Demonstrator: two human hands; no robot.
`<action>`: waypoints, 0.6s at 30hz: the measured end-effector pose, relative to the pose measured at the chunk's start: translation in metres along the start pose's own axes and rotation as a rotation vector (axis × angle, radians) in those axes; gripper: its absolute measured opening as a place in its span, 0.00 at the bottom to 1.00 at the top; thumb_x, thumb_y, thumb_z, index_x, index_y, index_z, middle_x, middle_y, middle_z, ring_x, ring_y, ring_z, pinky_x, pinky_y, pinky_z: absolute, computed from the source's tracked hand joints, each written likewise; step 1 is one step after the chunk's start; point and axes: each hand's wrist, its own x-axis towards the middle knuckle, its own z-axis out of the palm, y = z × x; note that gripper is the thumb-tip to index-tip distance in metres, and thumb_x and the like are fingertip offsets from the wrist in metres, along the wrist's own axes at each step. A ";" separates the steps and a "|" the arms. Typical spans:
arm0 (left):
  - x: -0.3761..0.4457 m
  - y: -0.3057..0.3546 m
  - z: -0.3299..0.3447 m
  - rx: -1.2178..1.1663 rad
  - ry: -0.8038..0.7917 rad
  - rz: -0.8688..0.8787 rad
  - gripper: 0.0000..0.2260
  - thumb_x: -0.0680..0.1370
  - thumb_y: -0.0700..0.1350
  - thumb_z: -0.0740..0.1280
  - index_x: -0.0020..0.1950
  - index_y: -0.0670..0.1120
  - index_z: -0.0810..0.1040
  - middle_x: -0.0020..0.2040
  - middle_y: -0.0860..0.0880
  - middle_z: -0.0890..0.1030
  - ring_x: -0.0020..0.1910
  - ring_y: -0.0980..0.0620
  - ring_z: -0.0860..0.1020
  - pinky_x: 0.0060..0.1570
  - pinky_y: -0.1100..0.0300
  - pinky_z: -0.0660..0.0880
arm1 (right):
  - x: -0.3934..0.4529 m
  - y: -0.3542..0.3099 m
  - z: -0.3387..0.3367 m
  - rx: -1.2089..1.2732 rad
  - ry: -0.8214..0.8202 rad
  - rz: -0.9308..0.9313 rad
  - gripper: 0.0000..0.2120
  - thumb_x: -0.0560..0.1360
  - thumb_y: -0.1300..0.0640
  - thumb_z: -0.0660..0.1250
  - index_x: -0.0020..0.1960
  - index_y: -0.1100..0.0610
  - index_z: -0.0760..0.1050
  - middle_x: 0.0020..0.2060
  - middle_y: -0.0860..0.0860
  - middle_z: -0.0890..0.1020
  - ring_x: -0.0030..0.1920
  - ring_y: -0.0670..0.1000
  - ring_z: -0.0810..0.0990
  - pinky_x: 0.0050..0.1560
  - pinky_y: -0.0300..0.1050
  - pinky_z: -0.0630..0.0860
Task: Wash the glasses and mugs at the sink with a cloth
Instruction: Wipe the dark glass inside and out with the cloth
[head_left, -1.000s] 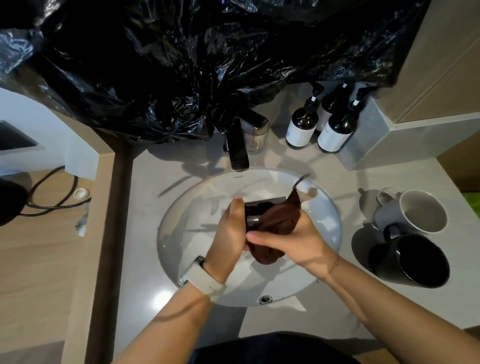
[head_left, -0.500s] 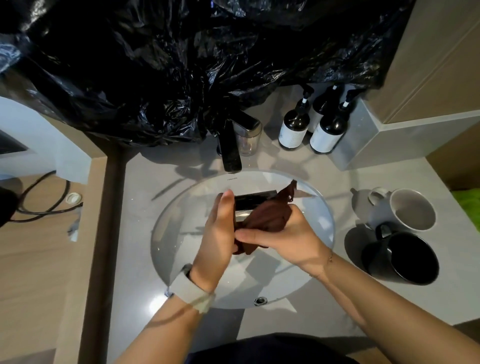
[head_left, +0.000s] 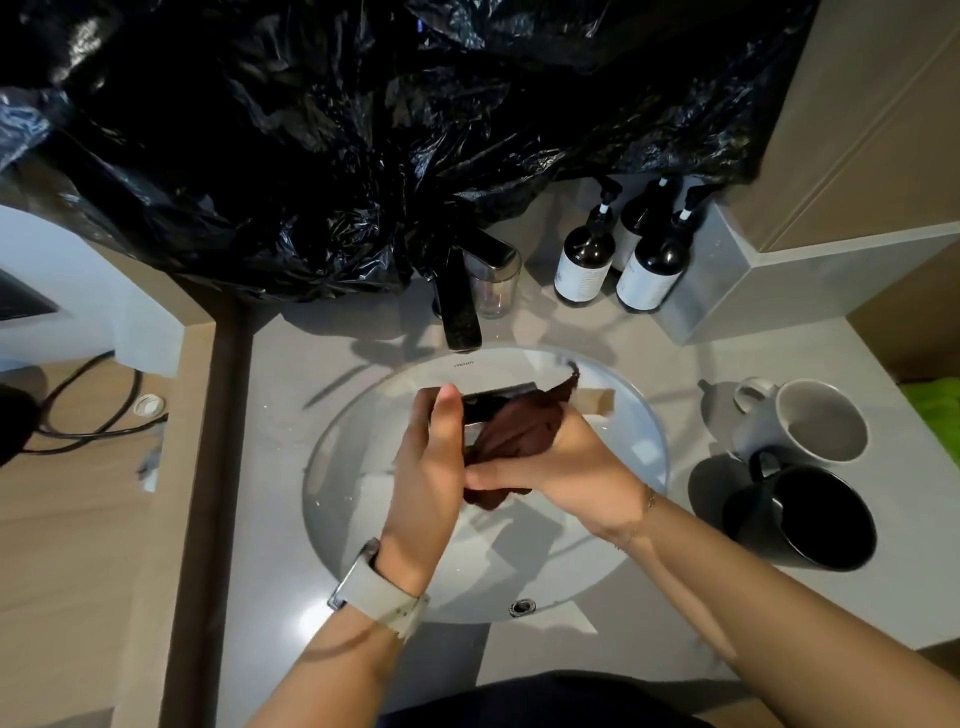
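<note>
Head view: over the sink (head_left: 363, 519), the left hand (head_left: 428, 467) grips a glass (head_left: 493, 410); right hand (head_left: 566, 462) fingers pinch the brown cloth (head_left: 519, 431) against it.

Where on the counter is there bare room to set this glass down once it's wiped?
Bare counter lies left of the basin, up to the wooden ledge, and along the front edge below the black mug. The right side is crowded: white mug, black mug, and pump bottles behind.
</note>
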 end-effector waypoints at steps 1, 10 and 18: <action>0.000 -0.005 -0.003 0.026 0.008 0.082 0.14 0.80 0.59 0.57 0.48 0.51 0.75 0.40 0.49 0.82 0.44 0.48 0.81 0.49 0.44 0.78 | 0.001 -0.001 0.000 0.073 -0.023 0.053 0.13 0.67 0.72 0.74 0.51 0.71 0.79 0.42 0.62 0.83 0.42 0.54 0.83 0.41 0.41 0.78; 0.003 0.004 -0.012 -0.252 -0.241 -0.385 0.25 0.82 0.61 0.51 0.59 0.47 0.81 0.44 0.48 0.86 0.40 0.53 0.84 0.42 0.58 0.79 | -0.008 0.018 0.007 -0.212 0.070 -0.061 0.07 0.64 0.59 0.79 0.39 0.53 0.83 0.37 0.51 0.86 0.42 0.53 0.85 0.49 0.49 0.80; -0.011 -0.019 -0.005 0.387 0.015 0.366 0.15 0.80 0.58 0.50 0.53 0.53 0.72 0.46 0.55 0.79 0.49 0.56 0.77 0.50 0.63 0.71 | 0.000 0.003 -0.007 0.273 -0.034 0.265 0.23 0.67 0.52 0.76 0.53 0.68 0.78 0.45 0.61 0.80 0.48 0.58 0.79 0.48 0.49 0.72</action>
